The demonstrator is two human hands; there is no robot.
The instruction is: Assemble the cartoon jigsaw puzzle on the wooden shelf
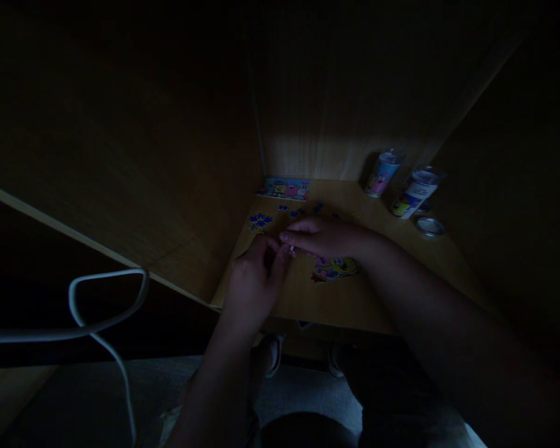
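A small, flat, pink-and-white cardboard puzzle piece (292, 250) is located at the meeting point of the fingertips, above the near-left part of the pale, wood-grained tabletop (294, 302). The left hand (252, 277) pinches the piece between thumb and index finger. The right hand (324, 238) is positioned palm down, with thumb and index fingertips close together next to the piece; whether they also grip it cannot be determined in the low light.

A joined, multicoloured puzzle section (336, 267) with yellow and pink cartoon figures lies flat on the tabletop, just below the right wrist, which partly covers it. Loose blue puzzle pieces (260, 219) form a cluster beyond the left hand. Further loose pieces (294, 212) are distributed beyond the right hand.

A rectangular, brightly printed cartoon picture (284, 188) lies at the far left corner of the tabletop, near the upright wooden back panel (326, 143). At the far right, two clear cylindrical containers stand upright and apart: one with a blue-and-pink printed label (382, 177), one with a white, blue and yellow label (414, 194). A round, silver-rimmed lid (430, 227) lies flat beside the nearer container.

A looped white cable (109, 323) hangs left of the tabletop.
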